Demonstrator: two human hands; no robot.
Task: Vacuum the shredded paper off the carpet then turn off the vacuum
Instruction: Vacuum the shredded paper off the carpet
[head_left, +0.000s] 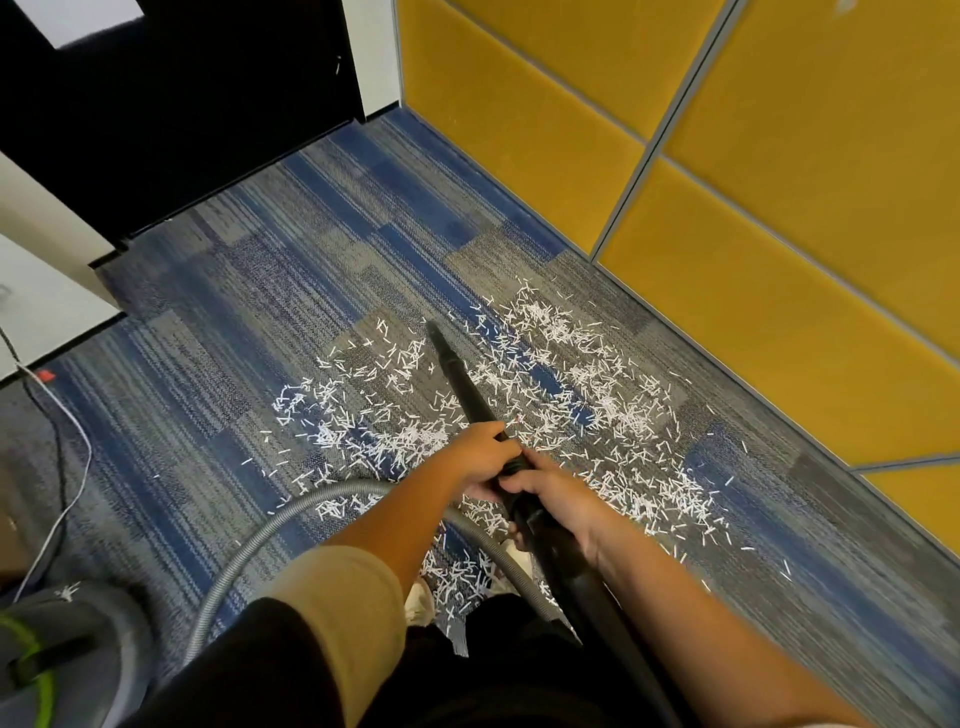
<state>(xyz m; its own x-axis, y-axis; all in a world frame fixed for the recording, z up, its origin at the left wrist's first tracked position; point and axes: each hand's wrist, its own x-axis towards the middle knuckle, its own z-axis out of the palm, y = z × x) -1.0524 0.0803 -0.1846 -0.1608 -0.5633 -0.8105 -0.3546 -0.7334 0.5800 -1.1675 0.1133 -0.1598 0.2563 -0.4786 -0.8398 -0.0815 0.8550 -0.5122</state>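
Both forearms reach down from the near edge, and the left hand (480, 457) and right hand (550, 493) are each clenched around the black vacuum wand (470, 397), left ahead of right at the joint. Its narrow nozzle tip (434, 328) points at the far edge of the shredded paper (571, 395), which lies thickly scattered over the blue-grey carpet (311, 234), from the nozzle back to the shoes (418, 597).

With so slim a tip, each pass probably clears only a thin strip, and clumps might jam it. The grey hose (260, 535) loops across the scraps near the feet; dragging it could scatter them or catch an ankle. Loose cables (62, 467) by the vacuum body (62, 649) at left could snag if it is pulled along.
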